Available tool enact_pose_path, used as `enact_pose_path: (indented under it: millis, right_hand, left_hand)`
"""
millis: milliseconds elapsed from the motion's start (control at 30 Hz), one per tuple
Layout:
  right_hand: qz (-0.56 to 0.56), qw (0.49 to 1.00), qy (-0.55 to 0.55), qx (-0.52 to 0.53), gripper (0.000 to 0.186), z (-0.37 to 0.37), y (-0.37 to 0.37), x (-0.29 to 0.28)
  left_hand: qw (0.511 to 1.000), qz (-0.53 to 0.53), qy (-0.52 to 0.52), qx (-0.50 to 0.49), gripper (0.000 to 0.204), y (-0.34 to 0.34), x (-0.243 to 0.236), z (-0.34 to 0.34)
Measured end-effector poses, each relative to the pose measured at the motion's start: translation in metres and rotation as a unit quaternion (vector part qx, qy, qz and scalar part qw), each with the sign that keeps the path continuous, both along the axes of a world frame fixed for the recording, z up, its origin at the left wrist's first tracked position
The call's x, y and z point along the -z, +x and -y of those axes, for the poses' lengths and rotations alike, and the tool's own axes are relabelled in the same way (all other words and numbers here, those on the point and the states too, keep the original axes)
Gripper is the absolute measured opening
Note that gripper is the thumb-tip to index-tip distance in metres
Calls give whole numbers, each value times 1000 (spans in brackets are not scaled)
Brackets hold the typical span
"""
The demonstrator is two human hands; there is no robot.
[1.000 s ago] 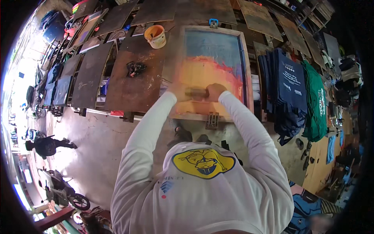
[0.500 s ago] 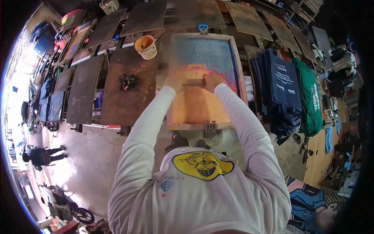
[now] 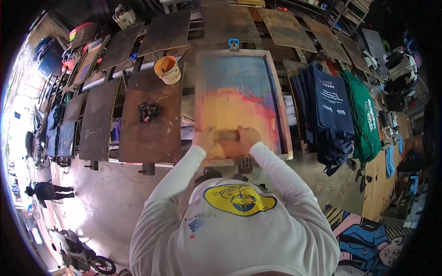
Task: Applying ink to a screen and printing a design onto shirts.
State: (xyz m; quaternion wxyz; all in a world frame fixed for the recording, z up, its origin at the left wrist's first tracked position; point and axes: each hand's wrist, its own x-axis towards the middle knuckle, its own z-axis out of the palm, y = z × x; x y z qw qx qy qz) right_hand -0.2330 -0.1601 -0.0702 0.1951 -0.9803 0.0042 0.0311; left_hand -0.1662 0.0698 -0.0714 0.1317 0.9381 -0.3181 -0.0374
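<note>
A wooden-framed printing screen point(image 3: 279, 110) lies before me on the workbench, its mesh blue at the far part and orange-yellow nearer, with a ragged pink-red band between. Both my hands are closed on a squeegee point(image 3: 227, 135) that lies across the near part of the mesh. My left hand point(image 3: 205, 138) grips its left end, beside the frame's left side. At the other end is my right hand point(image 3: 249, 136), fingers wrapped round it. The squeegee's lower edge is blurred. A hinge clamp point(image 3: 245, 164) sits at the frame's near edge and a blue-handled clamp point(image 3: 234, 44) at its far edge.
Left of the screen, a dark board point(image 3: 149, 124) bears an ink-stained bucket point(image 3: 167, 70) and a crumpled black bundle point(image 3: 149, 112). Stacked navy fabric bags point(image 3: 332, 110) and green ones point(image 3: 361, 115) lie at the right. A person point(image 3: 49, 191) is far left, near a parked motorcycle point(image 3: 80, 253).
My hands have drawn the squeegee toward me, from mid-screen to the near part of the mesh. More orange-yellow mesh shows beyond it. The whole view has shifted slightly.
</note>
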Motion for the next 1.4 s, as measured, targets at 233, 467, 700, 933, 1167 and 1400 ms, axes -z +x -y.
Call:
enact_pose_path:
  millis: [233,467,700,933,1167,1400]
  right_hand:
    - [-41,999,-3,-1,35,-9,-35,-24]
    - [-39,997,-37,-53,33,19,47,-38]
    - [-58,993,-102,28,32,20,149,-43]
    - [-114,982,-142,49,33,6,168,-54]
    - [-148,977,-153,29,37,7,164,-55]
    - [-88,984,-150,30,32,-7,111,-45]
  left_hand:
    - [999,-27,-18,-13,47,-38,-15,-5]
    - [997,-82,12,-7,32,37,-43,15]
    - [998,-14,-42,-38,39,136,-35,41]
    - [998,-63,13,-16,38,157,-28,44]
    - [999,-31,-5,4,40,152,-28,39]
    - [999,-38,-8,-8,40,114,-12,26]
